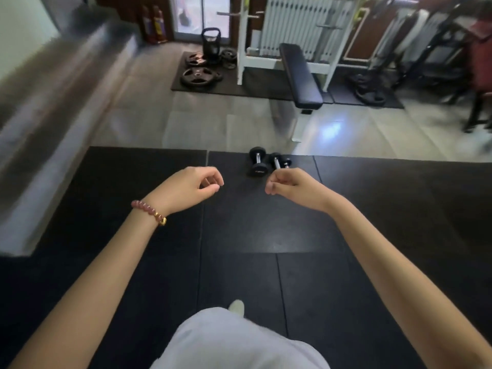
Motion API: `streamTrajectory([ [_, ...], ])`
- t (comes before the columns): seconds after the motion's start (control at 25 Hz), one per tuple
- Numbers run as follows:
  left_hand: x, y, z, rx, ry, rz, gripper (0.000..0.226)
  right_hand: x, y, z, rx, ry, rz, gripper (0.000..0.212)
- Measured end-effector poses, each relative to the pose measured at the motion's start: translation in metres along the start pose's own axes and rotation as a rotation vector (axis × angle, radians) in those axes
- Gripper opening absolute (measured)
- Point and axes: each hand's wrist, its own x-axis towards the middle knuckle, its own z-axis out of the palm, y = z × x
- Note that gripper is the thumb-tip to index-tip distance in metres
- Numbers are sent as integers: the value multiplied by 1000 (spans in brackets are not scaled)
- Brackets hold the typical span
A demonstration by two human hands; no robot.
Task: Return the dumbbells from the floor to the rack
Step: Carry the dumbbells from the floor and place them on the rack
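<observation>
Dumbbells point(267, 162), two small ones with black heads and bright handles, lie side by side on the black floor mat point(133, 198), close to its far edge where pale tile begins. Neither is picked up, so as far as this view shows the whole job is left: grasp, carry, and set on a rack, and no dumbbell rack can be clearly made out here. Both arms reach forward above the mat. The left hand point(190, 186) hangs with its grip loosely curled and holding nothing, well to the left of the weights. The right hand point(288, 186) is likewise loosely curled and empty, and its knuckles overlap the near end of the right dumbbell in this view; whether it touches cannot be told. Open mat lies in front and to both sides, giving free room to crouch. Beyond the mat edge a padded bench point(299, 75) stands near, and a blurred ledge point(48, 107) runs along the left side.
</observation>
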Motion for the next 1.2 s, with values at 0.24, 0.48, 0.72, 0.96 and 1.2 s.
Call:
streamTrajectory([
  [0.24, 153, 34, 10, -1, -83, 47, 10, 70, 84, -101, 88, 86, 77, 16],
  [0.48, 312, 78, 54, -35, -108, 53, 11, 134, 198, -217, 125, 59, 117, 20],
  [0.72, 424, 102, 73, -95, -102, -81, 11, 224, 267, -316, 188, -13, 110, 19],
  [0.96, 529, 86, 45, -107, -11, -118, 11, 345, 284, -359, 290, -24, 61, 20],
  [1.2, 668, 18, 17, -177, -14, -114, 19, 509, 301, -383, 354, -6, 106, 21],
])
